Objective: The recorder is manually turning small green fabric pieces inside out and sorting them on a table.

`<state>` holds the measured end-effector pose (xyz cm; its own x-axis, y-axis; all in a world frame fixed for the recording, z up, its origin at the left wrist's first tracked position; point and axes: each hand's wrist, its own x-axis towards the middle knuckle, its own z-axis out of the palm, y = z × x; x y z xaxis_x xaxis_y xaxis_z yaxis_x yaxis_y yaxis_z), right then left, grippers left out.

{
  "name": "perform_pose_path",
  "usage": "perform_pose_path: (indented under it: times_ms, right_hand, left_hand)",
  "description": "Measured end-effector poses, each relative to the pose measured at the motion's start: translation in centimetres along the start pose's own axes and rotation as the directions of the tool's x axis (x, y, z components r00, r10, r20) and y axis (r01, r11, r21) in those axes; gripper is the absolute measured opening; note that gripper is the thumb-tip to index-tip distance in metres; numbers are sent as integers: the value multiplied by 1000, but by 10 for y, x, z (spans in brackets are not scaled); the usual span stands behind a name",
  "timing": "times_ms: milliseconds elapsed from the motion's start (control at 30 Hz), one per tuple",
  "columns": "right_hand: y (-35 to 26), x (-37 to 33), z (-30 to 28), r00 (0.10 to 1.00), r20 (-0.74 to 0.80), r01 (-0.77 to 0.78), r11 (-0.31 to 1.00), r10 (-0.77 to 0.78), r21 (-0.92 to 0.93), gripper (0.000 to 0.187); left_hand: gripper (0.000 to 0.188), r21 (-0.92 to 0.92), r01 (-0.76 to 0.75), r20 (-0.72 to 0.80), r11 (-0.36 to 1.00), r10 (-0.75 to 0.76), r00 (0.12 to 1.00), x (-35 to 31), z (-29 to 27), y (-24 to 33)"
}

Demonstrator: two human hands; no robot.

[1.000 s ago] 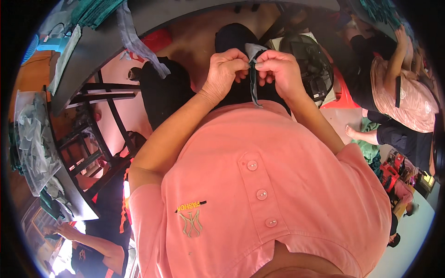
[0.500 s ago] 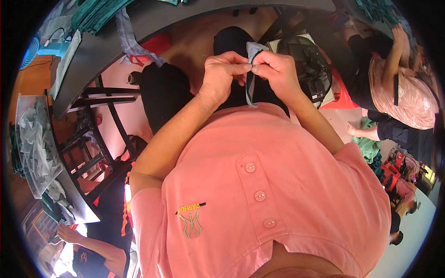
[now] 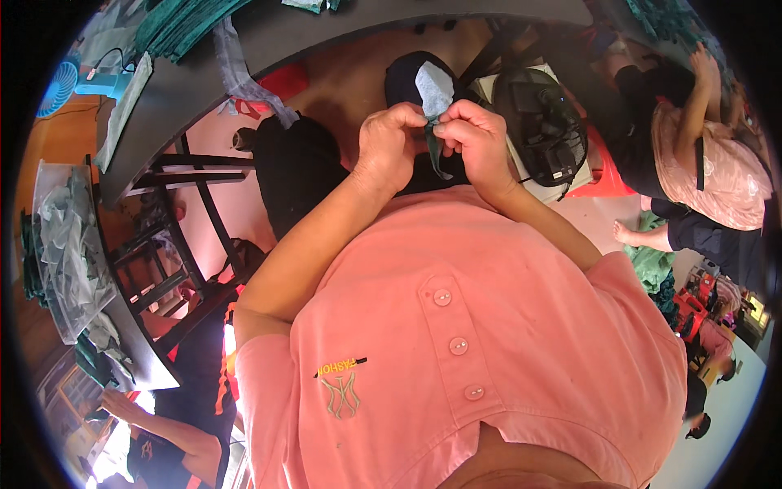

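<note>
- Grey-blue and dark green, here's the fabric strip (image 3: 436, 88), between both hands, over the black trousers (image 3: 297, 167)!
- Left hand (image 3: 388, 145): thumb and fingers pinching its narrow middle.
- Right hand (image 3: 476, 137) pinches too, just beside, pale end jutting beyond.

We see the pink shirt (image 3: 538, 318) and pale cloth (image 3: 435, 86) brightly lit. Glare burns out the lower left, gleaming on a table end (image 3: 155, 371). The long dark tabletop (image 3: 366, 31) curves with fisheye distortion; black rims our view, and small details at far right blur.
</note>
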<state>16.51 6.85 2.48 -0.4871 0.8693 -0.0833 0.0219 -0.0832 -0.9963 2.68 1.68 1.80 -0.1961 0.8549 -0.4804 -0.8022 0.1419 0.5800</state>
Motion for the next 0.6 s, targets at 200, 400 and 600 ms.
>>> perform_pose_path:
  times_ms: [200, 400, 600]
  right_hand:
    - [-11, 1, 13, 996, -85, 7, 993, 4, 120, 6]
    - [-15, 2, 15, 979, -104, 174, 985, -174, -4, 5]
    - [-15, 4, 18, 965, -52, 253, 966, -255, -45, 6]
  left_hand:
    - [11, 368, -315, 63, 875, 314, 947, -4, 11, -5]
    - [6, 571, -550, 100, 609, 614, 783, -5, 11, -5]
    - [11, 390, -503, 7, 771, 544, 839, -5, 21, 2]
